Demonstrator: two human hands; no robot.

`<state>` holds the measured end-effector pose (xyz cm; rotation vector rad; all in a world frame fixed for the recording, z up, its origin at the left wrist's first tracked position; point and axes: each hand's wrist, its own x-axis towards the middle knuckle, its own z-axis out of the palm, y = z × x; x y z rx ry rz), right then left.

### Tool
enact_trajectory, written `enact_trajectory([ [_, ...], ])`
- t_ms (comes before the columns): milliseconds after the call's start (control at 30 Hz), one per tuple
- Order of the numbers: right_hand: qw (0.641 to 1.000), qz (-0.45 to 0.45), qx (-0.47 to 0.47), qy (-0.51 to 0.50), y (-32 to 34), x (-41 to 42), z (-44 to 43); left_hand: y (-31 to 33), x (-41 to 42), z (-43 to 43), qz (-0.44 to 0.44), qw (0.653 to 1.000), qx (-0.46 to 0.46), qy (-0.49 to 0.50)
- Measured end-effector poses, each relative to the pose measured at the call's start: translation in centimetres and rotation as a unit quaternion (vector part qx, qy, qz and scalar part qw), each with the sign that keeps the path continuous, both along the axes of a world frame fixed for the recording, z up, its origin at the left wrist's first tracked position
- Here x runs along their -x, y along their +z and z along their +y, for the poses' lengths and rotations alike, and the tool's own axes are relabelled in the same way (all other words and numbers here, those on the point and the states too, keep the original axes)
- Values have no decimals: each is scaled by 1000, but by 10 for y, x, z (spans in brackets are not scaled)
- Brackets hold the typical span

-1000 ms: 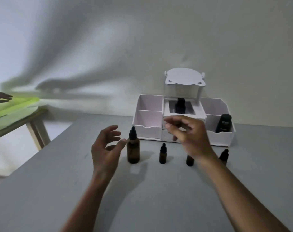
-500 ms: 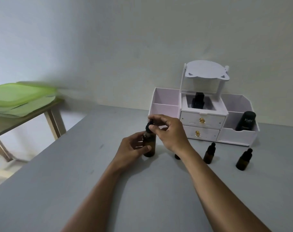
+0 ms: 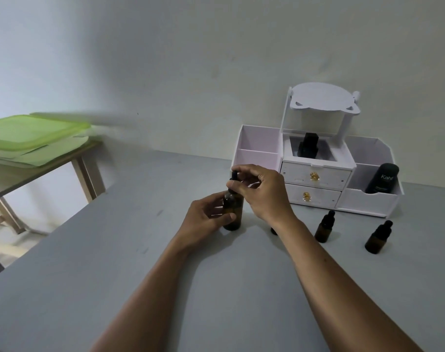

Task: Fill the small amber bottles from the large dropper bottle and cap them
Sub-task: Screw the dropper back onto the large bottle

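The large amber dropper bottle [image 3: 233, 214] stands upright on the grey table. My left hand [image 3: 206, 221] grips its body from the left. My right hand [image 3: 262, 189] reaches over from the right and pinches its black dropper cap [image 3: 233, 177] at the top. Two small amber bottles [image 3: 325, 226] [image 3: 378, 237] with black dropper caps stand to the right. A third small bottle [image 3: 274, 231] is mostly hidden behind my right wrist.
A white organizer [image 3: 318, 179] with two drawers stands at the back, holding a black bottle [image 3: 308, 148] in its middle tray and a black Kahf container [image 3: 382, 179] in its right bin. A side table with a green lid [image 3: 30, 134] stands at the left.
Both hands closed in on the large bottle: the left took hold of its body, the right came across to its cap. The view swung left, shifting the organizer rightward.
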<state>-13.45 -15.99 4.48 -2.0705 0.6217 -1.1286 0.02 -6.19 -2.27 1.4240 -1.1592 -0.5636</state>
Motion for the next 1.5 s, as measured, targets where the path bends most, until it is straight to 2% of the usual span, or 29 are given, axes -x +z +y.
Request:
enact_trajectory([
  [233,998,-36,-45,21,-2,1,4,0,0,0,7,1000,-4,-3],
  [467,999,-44,-24,-2,-5,-1,3,1,1,1,2,1000,0,-1],
  [633,996,-67,-53,40,-7,1,2,0,0,1,9,1000,-3,-4],
  [800,998,-57,-29,14,-7,-1,1,0,1,1,12,1000,-2,-2],
  [1300,993,-93,-59,34,-10,0,0,0,0,2,23,1000,-3,-7],
  [1500,996,-82,-28,12,-10,-1,0,2,1,2,7,1000,-6,-5],
])
